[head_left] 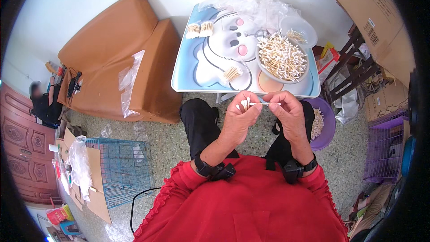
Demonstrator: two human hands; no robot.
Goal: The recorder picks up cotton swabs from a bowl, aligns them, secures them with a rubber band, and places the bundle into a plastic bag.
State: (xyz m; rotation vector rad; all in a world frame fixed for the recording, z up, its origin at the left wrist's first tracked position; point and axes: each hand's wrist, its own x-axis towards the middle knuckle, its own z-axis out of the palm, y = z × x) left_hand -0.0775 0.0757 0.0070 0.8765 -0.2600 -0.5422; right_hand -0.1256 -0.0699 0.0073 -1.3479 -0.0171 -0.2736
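In front of the table's near edge, my left hand (242, 114) is closed round a few cotton swabs (245, 103), their white tips poking out. Between both hands lies a single cotton swab (264, 103), pinched at its right end by the thumb and fingers of my right hand (285, 109). Just beyond, a bowl (293, 82) heaped with loose cotton swabs (282, 57) stands on the small table (179, 78). One bundle of swabs (232, 74) lies near the table's front, and two bundles (199, 29) sit at its far left.
Clear plastic bags (255, 9) and a translucent lid or dish (300, 29) lie at the table's back. A purple basin (329, 123) with more swabs stands right of my knee. Leftward are a brown sofa (112, 58), a blue wire cage (125, 170) and another person (47, 101).
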